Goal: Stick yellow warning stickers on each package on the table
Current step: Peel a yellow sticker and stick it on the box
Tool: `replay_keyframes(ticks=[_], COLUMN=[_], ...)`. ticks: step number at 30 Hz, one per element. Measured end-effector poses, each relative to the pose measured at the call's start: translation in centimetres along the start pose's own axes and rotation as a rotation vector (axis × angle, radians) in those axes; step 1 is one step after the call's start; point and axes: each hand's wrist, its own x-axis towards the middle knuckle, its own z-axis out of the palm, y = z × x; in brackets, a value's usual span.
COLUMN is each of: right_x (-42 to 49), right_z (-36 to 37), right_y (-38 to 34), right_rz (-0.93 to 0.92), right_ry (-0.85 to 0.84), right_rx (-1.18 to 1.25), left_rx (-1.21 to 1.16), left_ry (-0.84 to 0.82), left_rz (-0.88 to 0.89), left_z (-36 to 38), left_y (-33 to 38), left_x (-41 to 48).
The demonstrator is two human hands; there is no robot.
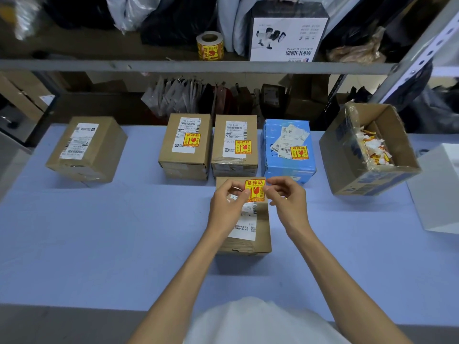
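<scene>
**Yellow sticker poised over the near package**

Both hands are at work. The left hand [227,203] and the right hand [285,197] each pinch a side edge of the yellow sticker [255,191]. They hold it flat just above the far end of the near package [258,234], which lies on the blue table [99,232] right in front of the person.

It's held taut, I judge, so it goes down without creases.

It reads 易碎品 in red over a broken-glass mark.

Behind stands a row of three: a brown package [186,155], a second brown package [234,157] and a blue package [278,155]. Each already wears the same sticker. The lone package [87,147] far left shows none.

The sticker roll [210,45] waits on the shelf [99,63], and the open carton [347,155] at right holds what look like peeled backings. The white box [288,38] above reads "BARCODE SCANNER", upside down.
</scene>
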Motion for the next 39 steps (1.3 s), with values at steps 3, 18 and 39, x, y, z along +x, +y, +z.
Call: replay_keyframes(ticks=[3, 18, 39], right_x=[0.2, -0.2, -1.2], right_z=[0.1, -0.5, -0.1], right_y=[0.2, 0.2, 2.6], right_rz=[0.023, 0.033, 0.163], right_ry=[-0.023, -0.113, -0.043], right_rx=[-0.048, -0.026, -0.145], left_rx=[-0.031, 0.038, 0.178], left_ry=[-0.015, 0.093, -0.035], left_rz=[-0.041, -0.151, -0.227], left_z=[0.2, 0.0, -0.8], left_y=[-0.4, -1.1, -3.0], left_x=[0.1, -0.1, -0.3])
